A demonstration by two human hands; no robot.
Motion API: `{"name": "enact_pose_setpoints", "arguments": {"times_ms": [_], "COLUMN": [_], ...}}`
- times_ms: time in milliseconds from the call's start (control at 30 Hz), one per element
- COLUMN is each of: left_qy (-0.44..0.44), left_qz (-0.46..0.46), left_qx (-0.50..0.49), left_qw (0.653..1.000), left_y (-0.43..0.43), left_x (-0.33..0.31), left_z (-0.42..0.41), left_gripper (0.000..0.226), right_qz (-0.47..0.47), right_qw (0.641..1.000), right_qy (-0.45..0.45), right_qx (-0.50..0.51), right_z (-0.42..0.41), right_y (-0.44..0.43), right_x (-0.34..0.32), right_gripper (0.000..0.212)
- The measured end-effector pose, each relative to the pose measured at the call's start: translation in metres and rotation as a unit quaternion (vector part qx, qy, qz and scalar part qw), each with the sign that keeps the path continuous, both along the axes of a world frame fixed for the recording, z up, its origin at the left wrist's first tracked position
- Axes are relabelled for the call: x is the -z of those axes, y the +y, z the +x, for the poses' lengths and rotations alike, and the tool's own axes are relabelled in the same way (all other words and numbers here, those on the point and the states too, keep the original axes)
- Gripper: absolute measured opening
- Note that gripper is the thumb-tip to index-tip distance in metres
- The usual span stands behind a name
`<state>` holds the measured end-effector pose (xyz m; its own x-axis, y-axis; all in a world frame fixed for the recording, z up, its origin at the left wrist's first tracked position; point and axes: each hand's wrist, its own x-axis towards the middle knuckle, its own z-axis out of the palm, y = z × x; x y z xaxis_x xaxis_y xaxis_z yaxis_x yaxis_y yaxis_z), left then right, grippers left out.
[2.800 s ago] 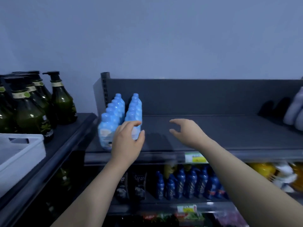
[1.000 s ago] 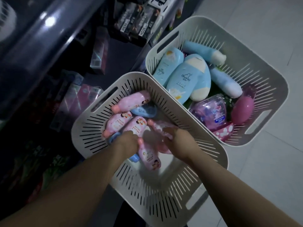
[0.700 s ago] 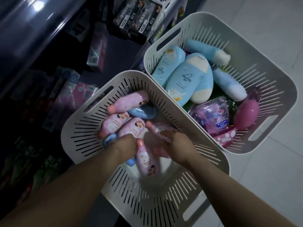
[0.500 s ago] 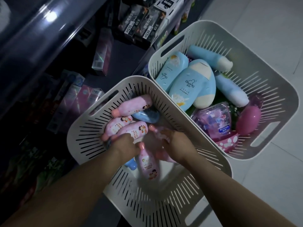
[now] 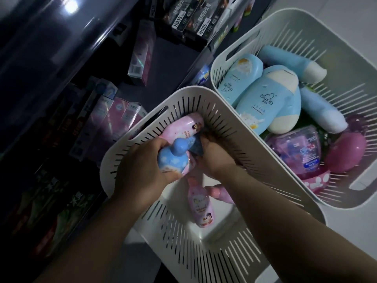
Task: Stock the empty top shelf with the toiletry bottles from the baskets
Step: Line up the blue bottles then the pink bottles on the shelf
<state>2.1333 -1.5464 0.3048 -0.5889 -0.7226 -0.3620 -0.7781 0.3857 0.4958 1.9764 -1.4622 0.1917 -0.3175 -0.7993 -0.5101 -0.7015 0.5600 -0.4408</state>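
Left hand (image 5: 140,172) is down in the near white slotted basket (image 5: 183,93), fingers wrapped tight around a small light-blue bottle (image 5: 173,160), whose round blue cap points up and away from the palm. Its label has white cloud shapes, but no writing can be read. Right beside it, almost knuckle to knuckle, the right hand (image 5: 216,158) is curled over a dark blue item (image 5: 195,147) tucked against the basket wall. It is half hidden, so what it is stays unclear.

Just above both hands, a pink bottle (image 5: 183,127) with a cartoon face leans on the basket's inner wall, touching the blue bottle's cap. Below the hands, a second pink bottle (image 5: 201,205) lies flat on the basket floor, cartoon figures on the label and the print too small to read. A pink cap (image 5: 217,192) pokes out beside it, under the right wrist.

Outward to the far basket (image 5: 285,25), touching the near one. A big pale-blue bottle (image 5: 267,101) reads "Giving", and a slimmer blue one (image 5: 238,78) beside it carries the same word. A clear purple pack (image 5: 295,148) and a pink egg-shaped container (image 5: 346,153) sit lower down.

On the shelf behind, dark boxes (image 5: 189,21) show "HO35" tags.
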Motion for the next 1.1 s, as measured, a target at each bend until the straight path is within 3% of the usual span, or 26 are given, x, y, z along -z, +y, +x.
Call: {"name": "enact_pose_setpoints", "arguments": {"times_ms": [67, 167, 300, 467, 533, 600, 700, 867, 1100], "left_qy": [0.004, 0.011, 0.029, 0.075, 0.085, 0.099, 0.127, 0.176, 0.209], "left_qz": [0.007, 0.004, 0.034, 0.026, 0.022, 0.013, -0.011, -0.054, -0.132], "left_qx": [-0.020, -0.036, -0.086, -0.152, -0.177, -0.198, -0.231, -0.275, -0.319], "left_qw": [1.000, 0.999, 0.995, 0.985, 0.980, 0.975, 0.965, 0.944, 0.915], "left_y": [0.003, 0.004, 0.006, 0.015, 0.022, 0.031, 0.044, 0.066, 0.091], "left_x": [0.002, 0.004, 0.000, -0.036, -0.061, -0.089, -0.134, -0.211, -0.329], "left_z": [0.002, 0.004, 0.009, 0.017, 0.019, 0.023, 0.033, 0.061, 0.111], "left_gripper": [0.058, 0.059, 0.061, 0.058, 0.057, 0.057, 0.055, 0.054, 0.049], "right_qz": [0.010, -0.006, 0.103, 0.141, 0.133, 0.089, 0.029, -0.013, -0.105], "right_qw": [0.999, 0.998, 0.994, 0.987, 0.990, 0.989, 0.956, 0.919, 0.893], "right_qy": [0.036, 0.052, 0.030, 0.033, -0.011, -0.110, -0.268, -0.382, -0.437], "right_qx": [-0.033, 0.034, -0.034, -0.067, -0.050, 0.030, 0.118, 0.097, -0.012], "right_z": [0.000, -0.001, -0.003, -0.007, -0.011, -0.015, -0.014, 0.007, 0.058], "right_y": [-0.003, -0.008, -0.015, 0.010, 0.017, 0.023, 0.030, 0.031, 0.018], "right_x": [0.011, 0.034, -0.026, -0.100, -0.128, -0.159, -0.213, -0.301, -0.433], "right_gripper": [0.029, 0.024, 0.046, 0.041, 0.041, 0.048, 0.049, 0.073, 0.049]}}
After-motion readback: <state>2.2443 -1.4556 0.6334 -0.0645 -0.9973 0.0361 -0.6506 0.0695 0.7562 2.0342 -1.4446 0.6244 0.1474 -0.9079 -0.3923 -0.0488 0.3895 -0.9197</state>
